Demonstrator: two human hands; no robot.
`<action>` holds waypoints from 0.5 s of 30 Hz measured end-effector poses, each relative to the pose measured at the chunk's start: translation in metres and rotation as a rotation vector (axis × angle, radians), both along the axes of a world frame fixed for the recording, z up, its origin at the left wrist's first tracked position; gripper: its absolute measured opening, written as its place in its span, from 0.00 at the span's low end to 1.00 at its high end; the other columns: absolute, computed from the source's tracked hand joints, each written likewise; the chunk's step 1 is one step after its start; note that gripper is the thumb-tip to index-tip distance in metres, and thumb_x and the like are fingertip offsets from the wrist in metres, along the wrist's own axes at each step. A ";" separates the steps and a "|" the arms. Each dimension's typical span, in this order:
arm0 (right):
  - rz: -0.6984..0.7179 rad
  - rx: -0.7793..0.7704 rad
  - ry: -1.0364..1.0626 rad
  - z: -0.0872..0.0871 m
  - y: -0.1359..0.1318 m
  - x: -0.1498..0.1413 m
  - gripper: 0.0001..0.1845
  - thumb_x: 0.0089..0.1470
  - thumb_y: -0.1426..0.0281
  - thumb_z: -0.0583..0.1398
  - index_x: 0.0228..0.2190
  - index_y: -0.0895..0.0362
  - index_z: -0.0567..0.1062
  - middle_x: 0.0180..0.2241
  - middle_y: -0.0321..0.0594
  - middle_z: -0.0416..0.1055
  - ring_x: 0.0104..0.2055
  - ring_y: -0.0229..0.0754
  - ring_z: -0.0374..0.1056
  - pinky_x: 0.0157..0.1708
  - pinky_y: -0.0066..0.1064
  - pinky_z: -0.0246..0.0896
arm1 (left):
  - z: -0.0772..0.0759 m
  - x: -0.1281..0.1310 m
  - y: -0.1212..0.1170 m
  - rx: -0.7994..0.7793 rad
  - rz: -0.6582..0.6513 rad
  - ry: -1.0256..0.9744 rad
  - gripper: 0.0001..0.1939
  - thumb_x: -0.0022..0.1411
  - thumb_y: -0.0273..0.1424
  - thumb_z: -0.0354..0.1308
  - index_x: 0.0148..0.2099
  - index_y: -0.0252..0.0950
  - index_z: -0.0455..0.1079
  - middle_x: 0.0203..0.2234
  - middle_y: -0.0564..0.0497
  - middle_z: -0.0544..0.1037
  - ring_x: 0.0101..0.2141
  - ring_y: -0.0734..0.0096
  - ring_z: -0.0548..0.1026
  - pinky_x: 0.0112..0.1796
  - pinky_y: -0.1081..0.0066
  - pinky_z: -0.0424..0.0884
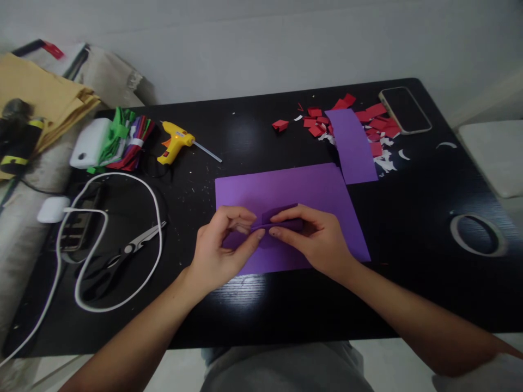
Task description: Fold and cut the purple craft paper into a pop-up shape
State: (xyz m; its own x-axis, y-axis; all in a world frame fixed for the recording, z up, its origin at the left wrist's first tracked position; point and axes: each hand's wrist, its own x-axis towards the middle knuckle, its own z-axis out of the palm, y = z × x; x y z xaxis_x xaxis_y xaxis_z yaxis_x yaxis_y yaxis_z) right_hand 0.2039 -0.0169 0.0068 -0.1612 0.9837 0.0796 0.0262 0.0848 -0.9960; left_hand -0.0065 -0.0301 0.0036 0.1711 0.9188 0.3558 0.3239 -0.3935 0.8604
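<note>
Thumb-to-finger, the left hand (218,247) and right hand (324,237) pinch the folded paper (292,224) closely; keep its edges even while pressing it flat.

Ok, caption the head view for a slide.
Left hand and right hand pinch folded purple paper over a rectangular purple paper sheet on a black table.

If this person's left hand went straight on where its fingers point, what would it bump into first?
Past the folded purple paper it pinches, most likely the right hand, directly opposite, though exact depth is hard to judge.
</note>
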 end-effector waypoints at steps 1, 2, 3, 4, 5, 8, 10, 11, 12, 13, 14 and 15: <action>-0.001 0.000 -0.002 0.001 0.000 0.000 0.08 0.52 0.71 0.75 0.36 0.50 0.86 0.35 0.35 0.83 0.40 0.41 0.79 0.41 0.32 0.75 | 0.001 0.000 0.000 -0.001 -0.003 0.000 0.17 0.62 0.23 0.70 0.50 0.39 0.71 0.37 0.54 0.79 0.33 0.78 0.78 0.38 0.78 0.78; -0.001 0.001 -0.002 0.001 0.000 0.000 0.07 0.52 0.72 0.74 0.35 0.50 0.86 0.35 0.34 0.83 0.39 0.41 0.79 0.41 0.32 0.75 | 0.002 0.001 0.000 -0.007 -0.007 0.000 0.17 0.62 0.24 0.70 0.51 0.39 0.71 0.38 0.54 0.79 0.33 0.78 0.79 0.38 0.77 0.78; 0.001 0.002 -0.002 0.002 0.000 0.000 0.07 0.53 0.72 0.74 0.34 0.50 0.85 0.34 0.34 0.83 0.39 0.41 0.79 0.41 0.32 0.74 | 0.003 0.001 0.000 -0.016 -0.013 0.002 0.17 0.63 0.24 0.70 0.52 0.38 0.71 0.38 0.53 0.80 0.33 0.78 0.79 0.37 0.77 0.78; 0.004 0.002 -0.002 0.002 0.000 0.000 0.06 0.53 0.72 0.74 0.34 0.50 0.85 0.34 0.34 0.83 0.39 0.41 0.79 0.41 0.32 0.74 | 0.004 0.002 0.001 -0.032 -0.019 0.008 0.17 0.63 0.25 0.69 0.52 0.38 0.71 0.37 0.53 0.80 0.33 0.78 0.78 0.37 0.77 0.78; 0.006 0.001 -0.003 0.002 0.000 0.000 0.06 0.53 0.73 0.74 0.34 0.50 0.85 0.34 0.34 0.83 0.39 0.41 0.79 0.41 0.32 0.74 | 0.006 0.002 0.002 -0.049 -0.026 0.023 0.16 0.64 0.26 0.69 0.53 0.38 0.72 0.36 0.53 0.80 0.32 0.78 0.78 0.36 0.77 0.78; 0.003 -0.016 0.000 0.001 -0.001 0.000 0.06 0.53 0.72 0.74 0.33 0.51 0.84 0.34 0.34 0.83 0.39 0.41 0.79 0.41 0.32 0.75 | 0.009 0.003 0.004 -0.063 -0.028 0.102 0.07 0.66 0.27 0.68 0.45 0.36 0.75 0.28 0.56 0.78 0.27 0.79 0.76 0.33 0.79 0.76; -0.023 -0.031 0.025 0.000 -0.001 -0.001 0.07 0.52 0.72 0.74 0.33 0.51 0.83 0.34 0.34 0.82 0.39 0.41 0.79 0.41 0.32 0.75 | 0.010 0.003 0.005 -0.052 -0.021 0.140 0.04 0.66 0.28 0.67 0.40 0.36 0.75 0.25 0.57 0.77 0.25 0.80 0.75 0.31 0.79 0.74; -0.037 -0.047 0.053 0.000 -0.001 -0.001 0.10 0.51 0.71 0.75 0.34 0.51 0.82 0.35 0.34 0.82 0.39 0.41 0.79 0.41 0.33 0.75 | 0.010 0.003 0.005 -0.048 -0.019 0.147 0.03 0.66 0.28 0.67 0.40 0.36 0.75 0.25 0.57 0.77 0.25 0.80 0.75 0.31 0.79 0.74; -0.046 -0.075 0.093 0.000 -0.002 -0.002 0.13 0.50 0.71 0.75 0.37 0.50 0.81 0.35 0.34 0.82 0.39 0.41 0.79 0.41 0.33 0.75 | 0.011 0.003 0.006 -0.046 -0.018 0.148 0.03 0.66 0.28 0.67 0.40 0.36 0.75 0.25 0.57 0.77 0.25 0.80 0.75 0.30 0.80 0.73; -0.051 -0.119 0.139 0.000 -0.002 -0.002 0.18 0.49 0.70 0.76 0.40 0.50 0.79 0.34 0.33 0.82 0.38 0.41 0.79 0.40 0.33 0.76 | 0.011 0.003 0.006 -0.046 -0.018 0.146 0.03 0.66 0.28 0.67 0.40 0.36 0.76 0.25 0.57 0.77 0.25 0.80 0.75 0.30 0.80 0.73; -0.051 -0.174 0.183 0.001 -0.002 -0.002 0.22 0.48 0.69 0.77 0.43 0.49 0.76 0.34 0.33 0.82 0.36 0.41 0.80 0.38 0.33 0.76 | 0.011 0.003 0.005 -0.048 -0.019 0.143 0.03 0.66 0.27 0.67 0.40 0.36 0.76 0.25 0.57 0.77 0.25 0.80 0.74 0.30 0.80 0.72; -0.048 -0.232 0.218 0.003 -0.002 -0.002 0.26 0.47 0.68 0.77 0.45 0.49 0.74 0.33 0.32 0.82 0.34 0.41 0.79 0.36 0.33 0.76 | 0.011 0.003 0.005 -0.050 -0.019 0.140 0.03 0.66 0.27 0.67 0.40 0.36 0.76 0.24 0.58 0.76 0.24 0.81 0.74 0.29 0.80 0.72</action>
